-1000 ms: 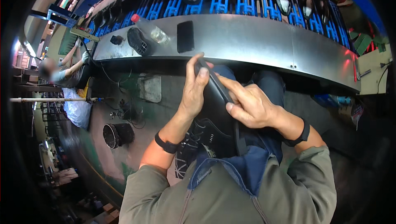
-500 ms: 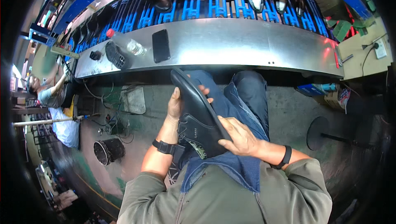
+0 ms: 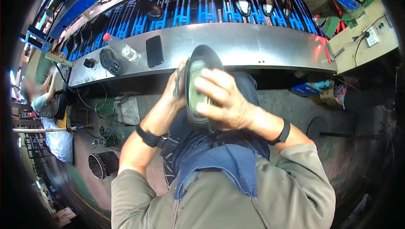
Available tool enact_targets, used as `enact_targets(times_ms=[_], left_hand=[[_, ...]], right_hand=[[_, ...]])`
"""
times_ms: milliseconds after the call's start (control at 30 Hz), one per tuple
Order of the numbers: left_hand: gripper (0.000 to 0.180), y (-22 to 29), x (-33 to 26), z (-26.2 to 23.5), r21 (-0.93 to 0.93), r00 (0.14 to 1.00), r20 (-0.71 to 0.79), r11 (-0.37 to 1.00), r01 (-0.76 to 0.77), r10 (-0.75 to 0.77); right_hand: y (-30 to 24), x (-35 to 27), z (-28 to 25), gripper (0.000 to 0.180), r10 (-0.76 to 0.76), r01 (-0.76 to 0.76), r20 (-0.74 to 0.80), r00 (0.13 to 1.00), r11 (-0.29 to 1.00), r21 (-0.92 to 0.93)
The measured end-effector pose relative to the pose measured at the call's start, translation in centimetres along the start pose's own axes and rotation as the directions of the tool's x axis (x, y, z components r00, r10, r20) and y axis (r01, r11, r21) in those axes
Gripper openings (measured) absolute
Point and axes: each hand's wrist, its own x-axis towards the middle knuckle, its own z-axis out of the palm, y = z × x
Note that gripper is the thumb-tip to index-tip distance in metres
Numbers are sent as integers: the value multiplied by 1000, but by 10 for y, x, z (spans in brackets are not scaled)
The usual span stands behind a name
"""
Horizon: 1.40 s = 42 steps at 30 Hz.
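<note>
A black shoe (image 3: 199, 56) is up in front of me at the bench's near edge, its pale greenish sole bottom turned toward me. My left hand (image 3: 176, 83) is closed on its upper from the left side; some of those fingers are hidden behind the shoe. Over the sole lies my right hand (image 3: 223, 98), its fingers spread apart and a little smeared by motion. Whether they press on the sole or hover just above it I cannot tell.
The metal bench (image 3: 236, 43) holds a phone (image 3: 154, 51), a red-capped bottle (image 3: 126, 51) and a black shoe sole (image 3: 109, 61). Behind it, several shoes rest on a blue-slatted rack (image 3: 206, 7). A black bucket (image 3: 102, 165) stands on the floor; a person (image 3: 47, 102) is at far left.
The shoe has turned from showing its side and laces to showing its sole. My right hand has left the shoe's edge and come over the sole. The left hand still holds the shoe.
</note>
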Motion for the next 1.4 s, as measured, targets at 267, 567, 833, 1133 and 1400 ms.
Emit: enact_targets(times_ms=[267,567,833,1133,1400], left_hand=[[75,-38,-35,-13,490,719,406,530,-692,564],[61,-77,-8,-11,667,747,450,372,-646,490],[47,-62,43,-19,562,952,122,771,-300,282],[45,-53,71,-20,614,965,128,746,-258,228],[50,-29,103,-31,745,942,300,578,-332,154]], right_hand=[[67,-10,13,81,768,-764,169,617,533,364],[115,-84,22,65,819,-888,361,446,455,66],[74,-62,10,48,862,-863,78,501,493,110],[102,-67,13,50,892,-892,78,445,435,120],[128,-70,3,61,924,-925,197,329,272,267]])
